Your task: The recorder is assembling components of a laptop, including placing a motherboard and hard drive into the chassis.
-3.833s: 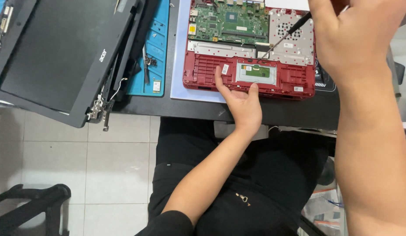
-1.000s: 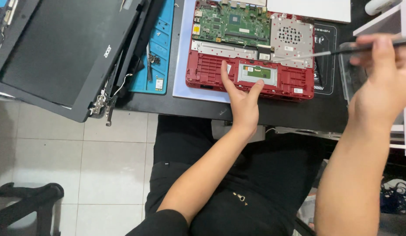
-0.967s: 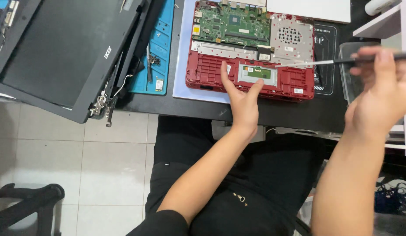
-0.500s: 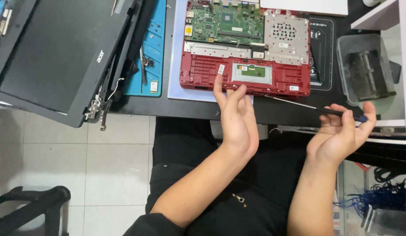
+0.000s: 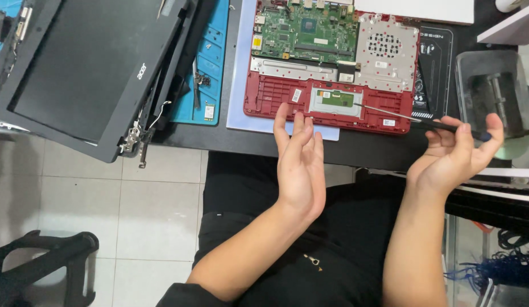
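Head view: red laptop base (image 5: 333,105) lies opened on the counter (image 5: 367,150), board bared — disassembly looks partway. Right hand (image 5: 452,159) pinches a screwdriver (image 5: 415,117) over it; left hand (image 5: 298,165) hovers released, just short.

A detached black laptop screen (image 5: 77,68) lies tilted at the surface's left edge; small white labels (image 5: 296,95), probably stickers, dot the red laptop base (image 5: 270,99).

Left hand (image 5: 298,165) flat — right hand (image 5: 452,156) curled.
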